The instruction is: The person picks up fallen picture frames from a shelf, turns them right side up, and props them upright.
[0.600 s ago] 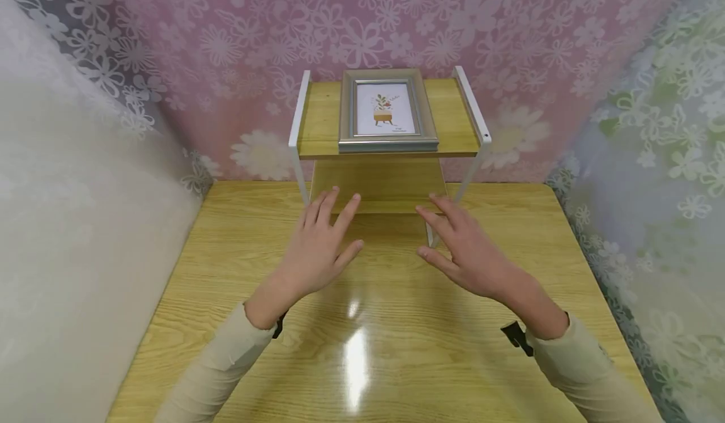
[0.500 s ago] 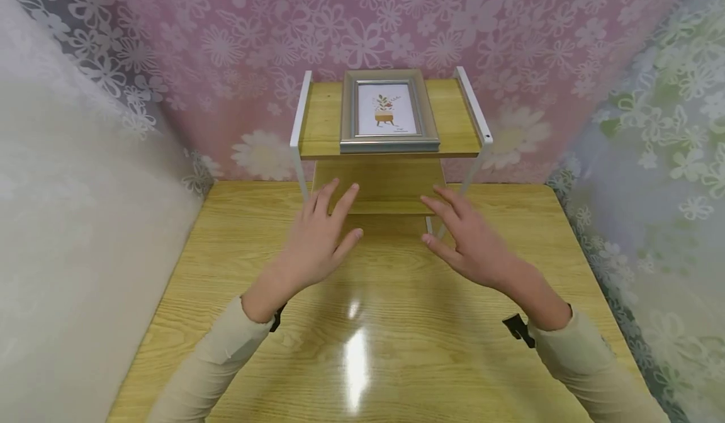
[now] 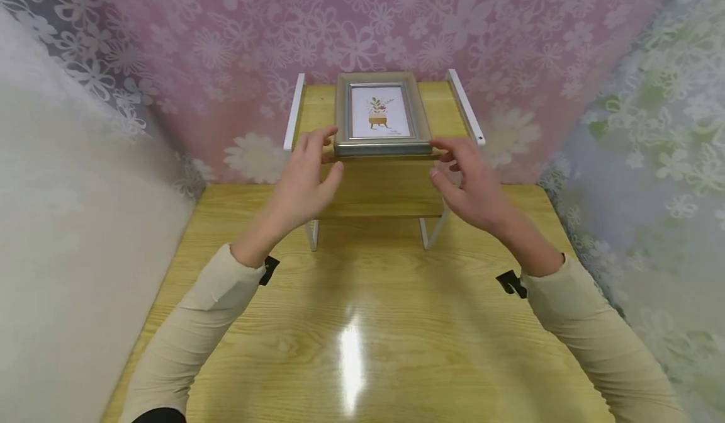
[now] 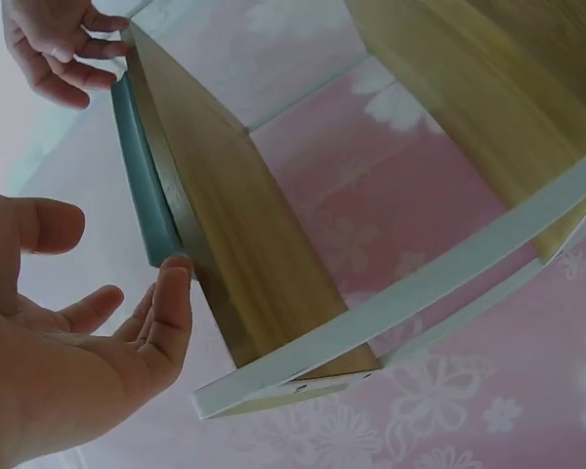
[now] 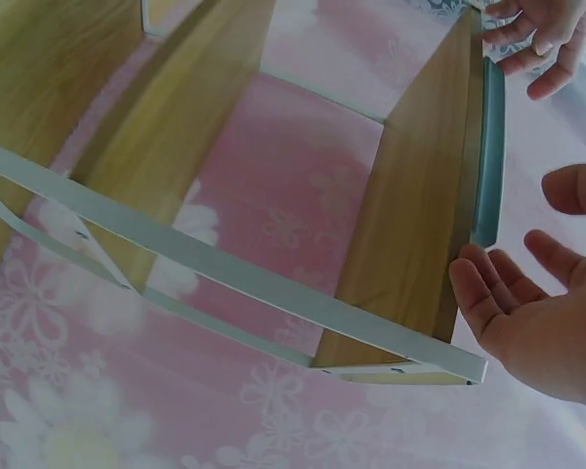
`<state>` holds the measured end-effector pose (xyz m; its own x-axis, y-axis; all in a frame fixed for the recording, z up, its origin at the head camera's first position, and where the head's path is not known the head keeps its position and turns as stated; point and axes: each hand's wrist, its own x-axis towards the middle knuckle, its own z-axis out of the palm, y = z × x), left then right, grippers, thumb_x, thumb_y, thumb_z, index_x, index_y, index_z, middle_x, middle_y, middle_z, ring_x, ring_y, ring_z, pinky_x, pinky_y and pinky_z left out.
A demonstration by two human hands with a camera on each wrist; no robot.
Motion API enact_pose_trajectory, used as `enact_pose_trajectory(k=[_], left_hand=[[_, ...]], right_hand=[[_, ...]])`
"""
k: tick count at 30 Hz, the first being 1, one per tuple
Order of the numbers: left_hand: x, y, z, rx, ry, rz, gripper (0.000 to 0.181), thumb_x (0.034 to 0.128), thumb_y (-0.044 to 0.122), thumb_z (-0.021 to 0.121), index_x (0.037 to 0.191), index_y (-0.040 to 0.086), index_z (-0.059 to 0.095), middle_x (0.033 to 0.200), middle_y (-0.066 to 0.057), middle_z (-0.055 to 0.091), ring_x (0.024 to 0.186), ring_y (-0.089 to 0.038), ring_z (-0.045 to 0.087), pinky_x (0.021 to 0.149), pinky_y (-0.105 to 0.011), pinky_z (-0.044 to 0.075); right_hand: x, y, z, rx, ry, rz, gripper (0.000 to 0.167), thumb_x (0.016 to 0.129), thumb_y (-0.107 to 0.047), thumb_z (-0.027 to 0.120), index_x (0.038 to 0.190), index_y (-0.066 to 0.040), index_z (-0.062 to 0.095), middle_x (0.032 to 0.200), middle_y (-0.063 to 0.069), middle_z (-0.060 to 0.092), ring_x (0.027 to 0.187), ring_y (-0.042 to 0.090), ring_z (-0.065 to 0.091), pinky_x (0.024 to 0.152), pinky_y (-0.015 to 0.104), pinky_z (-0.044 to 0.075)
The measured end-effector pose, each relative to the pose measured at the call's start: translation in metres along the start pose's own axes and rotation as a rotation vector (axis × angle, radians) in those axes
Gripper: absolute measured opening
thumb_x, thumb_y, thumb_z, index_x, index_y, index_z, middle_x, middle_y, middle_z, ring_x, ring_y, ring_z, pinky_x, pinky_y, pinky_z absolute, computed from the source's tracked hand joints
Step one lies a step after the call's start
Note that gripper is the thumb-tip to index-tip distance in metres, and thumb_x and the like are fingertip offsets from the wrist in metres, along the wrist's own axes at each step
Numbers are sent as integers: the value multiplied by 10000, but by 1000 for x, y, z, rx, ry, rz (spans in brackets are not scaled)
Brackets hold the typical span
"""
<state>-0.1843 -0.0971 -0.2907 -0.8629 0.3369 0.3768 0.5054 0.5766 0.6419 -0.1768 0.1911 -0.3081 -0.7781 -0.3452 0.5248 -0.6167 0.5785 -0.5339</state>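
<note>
The silver-and-beige rectangular picture frame (image 3: 381, 113) lies face up on the top board of a two-tier wooden rack with white metal sides (image 3: 391, 190). The left hand (image 3: 306, 174) and right hand (image 3: 472, 180), fingers loosely bent and thumbs apart, are at its front corners, gripping nothing; whether the fingertips touch it is hard to tell. The hands cover the top board's front corners and parts of the white uprights; the frame's underside is hidden. A dark rounded shape (image 3: 160, 415) by the left cream sleeve (image 3: 187, 322) is cut off. Beneath the rack is a glossy yellow wood-grain table (image 3: 294, 360); behind hangs pink floral cloth (image 3: 238, 70). Since the earlier frames, the hands have risen from before the lower board.
</note>
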Motion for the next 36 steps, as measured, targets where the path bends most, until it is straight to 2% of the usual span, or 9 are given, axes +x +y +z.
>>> enact_pose_trajectory(k=[7,13,18,22,26,29,31,33,36], left_hand=[[24,4,-14,24,-43,-88,545,985,146,497,1493,26,340,1404,-229,405,1011,-274,630,885,-382,517],[48,1,-22,52,-110,-187,535,1005,213,471,1489,15,358,1424,-190,424,1225,-298,531,1014,-403,454],[68,-1,-26,84,-164,-230,555,992,216,460,1488,-14,363,1409,-180,475,1289,-306,469,1055,-425,408],[80,-6,-28,74,-201,-229,567,974,199,461,1483,-35,375,1386,-185,520,1275,-300,494,1040,-423,431],[87,-10,-29,56,-230,-235,558,974,179,451,1482,-41,377,1346,-177,561,1126,-270,556,960,-386,462],[88,-11,-29,48,-233,-252,431,972,169,452,1355,-26,494,1196,-128,610,908,-212,541,807,-329,454],[89,-12,-29,51,-231,-252,261,966,159,449,1127,-10,566,945,-78,596,719,-169,465,668,-288,396],[90,-12,-29,61,-231,-237,143,955,147,457,879,36,504,729,-15,466,589,-122,354,567,-263,314],[91,-12,-28,70,-244,-217,240,947,134,457,726,92,375,606,22,277,511,-91,225,510,-250,227]], right_hand=[[29,-2,-8,31,-3,133,417,968,-82,525,1369,30,491,1276,214,500,930,277,589,746,198,447],[58,-2,-13,43,-93,278,529,984,-192,494,1476,-32,390,1375,214,454,961,305,590,811,378,481],[79,0,-18,51,-208,418,649,991,-304,454,1565,-97,233,1467,217,401,1136,373,553,920,516,463],[95,3,-20,35,-284,488,728,979,-365,448,1596,-132,140,1524,211,349,1292,400,448,1031,553,394],[105,7,-22,46,-344,538,774,974,-393,448,1610,-169,68,1550,194,327,1342,374,407,1070,534,372],[108,9,-22,100,-369,552,776,978,-354,463,1610,-165,55,1541,199,332,1304,350,429,1040,504,401],[109,9,-21,131,-375,551,774,978,-317,478,1609,-151,61,1530,206,336,1276,340,439,1017,489,420],[108,10,-21,150,-378,550,775,974,-288,486,1608,-139,67,1524,210,337,1257,334,445,996,475,430],[106,13,-22,156,-376,541,782,966,-267,498,1606,-127,72,1515,211,345,1248,327,450,981,456,435]])
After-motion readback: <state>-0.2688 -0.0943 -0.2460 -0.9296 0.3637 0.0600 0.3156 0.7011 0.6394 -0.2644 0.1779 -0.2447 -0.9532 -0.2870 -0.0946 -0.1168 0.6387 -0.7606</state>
